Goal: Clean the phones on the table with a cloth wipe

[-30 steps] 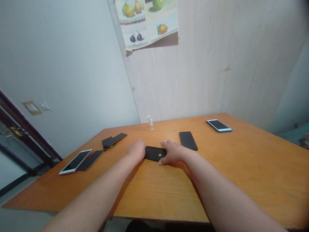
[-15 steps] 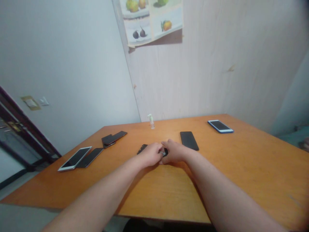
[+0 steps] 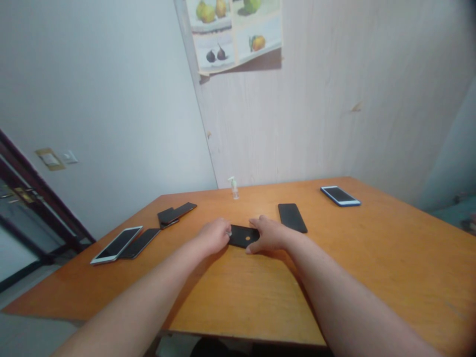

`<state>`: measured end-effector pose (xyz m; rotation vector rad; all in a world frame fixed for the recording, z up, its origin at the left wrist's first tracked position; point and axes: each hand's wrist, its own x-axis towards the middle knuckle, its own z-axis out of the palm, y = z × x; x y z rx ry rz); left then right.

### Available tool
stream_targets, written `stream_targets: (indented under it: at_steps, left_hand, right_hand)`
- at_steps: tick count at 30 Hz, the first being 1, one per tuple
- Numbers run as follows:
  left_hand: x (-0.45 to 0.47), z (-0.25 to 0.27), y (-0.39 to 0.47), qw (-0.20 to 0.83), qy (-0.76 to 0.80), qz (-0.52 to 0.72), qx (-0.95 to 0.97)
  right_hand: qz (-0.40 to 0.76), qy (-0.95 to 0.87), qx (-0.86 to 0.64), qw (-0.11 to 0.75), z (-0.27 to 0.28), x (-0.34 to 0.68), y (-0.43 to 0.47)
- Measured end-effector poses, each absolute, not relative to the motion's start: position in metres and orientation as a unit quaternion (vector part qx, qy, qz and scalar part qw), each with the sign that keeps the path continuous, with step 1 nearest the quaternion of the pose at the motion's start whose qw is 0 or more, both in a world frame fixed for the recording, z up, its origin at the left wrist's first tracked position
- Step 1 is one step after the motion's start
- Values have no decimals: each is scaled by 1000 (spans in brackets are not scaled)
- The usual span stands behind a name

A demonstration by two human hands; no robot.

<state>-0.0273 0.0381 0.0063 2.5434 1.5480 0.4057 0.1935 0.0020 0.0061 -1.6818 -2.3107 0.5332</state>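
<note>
A thin black phone case (image 3: 238, 236) with a round hole lies on the table in front of me, between my hands. My right hand (image 3: 269, 234) grips its right end, thumb on the near edge and fingers on the far edge. At its left end is my left hand (image 3: 215, 236), fingers pinched together on a small whitish piece (image 3: 228, 232), perhaps a wipe. That hand hides the case's left end. Just behind my right hand lies a flat black phone-shaped thing (image 3: 292, 217).
A white tablet (image 3: 117, 245) and a dark phone (image 3: 140, 243) lie at the left, with dark phone-like things (image 3: 180, 212) stacked behind them. A clear pump bottle (image 3: 234, 188) stands near the back edge. A white phone in a blue case (image 3: 340, 196) lies back right on the wooden table (image 3: 223, 297).
My left hand has slid left along the case, away from my right hand, uncovering its middle and the round hole. My right hand has stayed nearly in place.
</note>
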Motion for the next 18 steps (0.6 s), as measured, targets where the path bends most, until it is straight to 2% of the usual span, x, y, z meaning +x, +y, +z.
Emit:
stream_targets:
  at_steps: [5, 8, 13, 18]
  left_hand:
    - [-10, 1, 28, 220, 450, 209, 840]
    - [-14, 3, 36, 288, 453, 305, 787]
    - [-40, 4, 57, 318, 495, 502, 634]
    - [-58, -9, 61, 335, 508, 595, 525]
  right_hand:
    - [166, -796, -571, 117, 3, 194, 6]
    - [158, -796, -574, 108, 3, 192, 6]
    - [151, -782, -586, 148, 5, 187, 2]
    - [223, -761, -570, 215, 6, 188, 4]
